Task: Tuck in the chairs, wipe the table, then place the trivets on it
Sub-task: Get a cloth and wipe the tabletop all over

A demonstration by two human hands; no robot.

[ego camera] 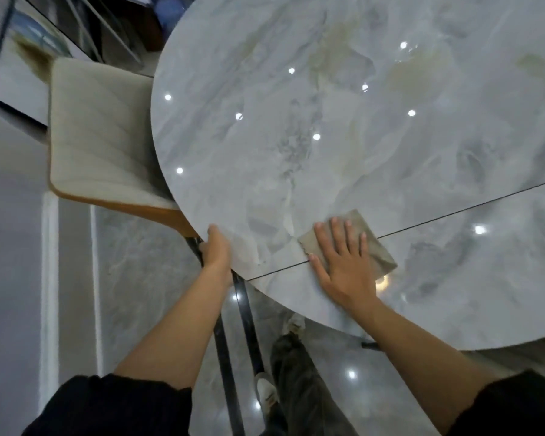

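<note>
Flat and spread, the right hand (343, 262) presses a beige cloth (356, 243) on the marble table (328, 121); left hand (216, 250) grips its near-left edge beside a chair (98, 136). No writing legible.

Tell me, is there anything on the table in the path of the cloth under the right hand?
Nothing visible. The right hand presses the cloth flat near the table edge, and the marble top ahead of it shows only light reflections.
</note>
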